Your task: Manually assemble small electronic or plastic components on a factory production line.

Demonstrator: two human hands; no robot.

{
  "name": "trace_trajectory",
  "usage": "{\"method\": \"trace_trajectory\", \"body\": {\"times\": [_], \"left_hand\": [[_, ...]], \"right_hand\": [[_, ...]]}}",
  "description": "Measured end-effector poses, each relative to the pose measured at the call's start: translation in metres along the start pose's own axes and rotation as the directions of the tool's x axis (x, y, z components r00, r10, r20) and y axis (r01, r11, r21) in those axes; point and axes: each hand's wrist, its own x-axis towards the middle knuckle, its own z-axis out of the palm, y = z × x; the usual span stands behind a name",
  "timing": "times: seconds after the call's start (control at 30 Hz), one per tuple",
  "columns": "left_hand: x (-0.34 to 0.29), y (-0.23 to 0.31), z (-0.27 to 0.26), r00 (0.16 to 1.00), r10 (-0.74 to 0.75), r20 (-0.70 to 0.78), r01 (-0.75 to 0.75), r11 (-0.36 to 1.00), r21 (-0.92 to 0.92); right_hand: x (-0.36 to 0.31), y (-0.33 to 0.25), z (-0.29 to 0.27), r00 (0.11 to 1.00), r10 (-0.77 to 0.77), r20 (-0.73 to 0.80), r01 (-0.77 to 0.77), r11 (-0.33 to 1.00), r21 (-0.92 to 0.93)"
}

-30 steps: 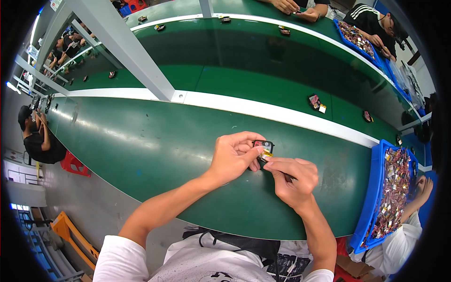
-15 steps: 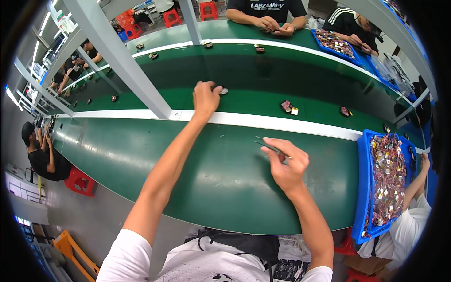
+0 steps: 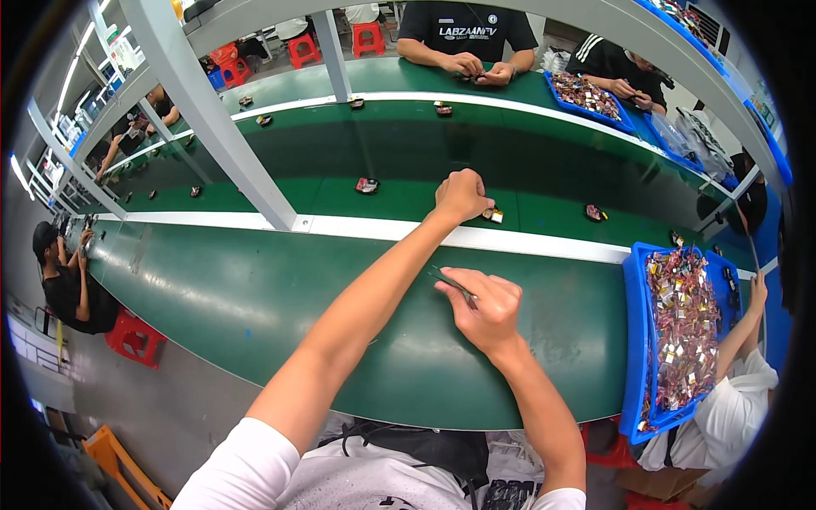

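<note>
My left hand reaches across the white rail to the belt, its fingers closed at the edge of a small part with a white and yellow piece. The fingertips are partly hidden behind the hand. Left of that hand, a small red, black and white part lies on the belt, and a similar dark red part lies farther right. Above the near green tabletop, my right hand is closed around dark tweezers, their tips pointing up and left, apart from any part.
A blue tray heaped with small wired parts stands at right, near a person's arm. The white rail divides tabletop and belt. A grey post rises at left. Co-workers sit across the belt and at far left.
My left hand has left one small part on the belt and moved right to another. My right hand, still holding the tweezers, is slightly farther left and lower. The view has shifted.
</note>
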Motion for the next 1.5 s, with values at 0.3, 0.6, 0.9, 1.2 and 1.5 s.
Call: {"method": "trace_trajectory", "body": {"times": [0.3,0.6,0.9,1.2,1.5], "left_hand": [[-0.034,-0.019,-0.038,0.942,-0.219,0.256,0.318,0.827,-0.463],[-0.157,-0.042,-0.087,0.942,-0.241,0.234,0.336,0.695,-0.636],[-0.181,-0.042,-0.076,0.961,-0.225,0.16,0.269,0.63,-0.729],[-0.189,-0.038,-0.073,0.977,-0.21,0.037,0.169,0.658,-0.734],[-0.193,-0.028,-0.074,0.984,-0.176,-0.005,0.121,0.696,-0.708]], "right_hand": [[-0.001,0.0,0.003,1.0,0.004,-0.03,-0.002,0.999,0.053],[0.002,-0.008,-0.003,0.782,0.612,0.121,-0.598,0.681,0.421],[-0.004,-0.008,-0.003,0.736,0.632,0.242,-0.656,0.58,0.482],[0.002,-0.014,-0.004,0.663,0.702,0.261,-0.724,0.513,0.461],[-0.008,-0.01,0.0,0.749,0.632,0.2,-0.66,0.685,0.307]]}}
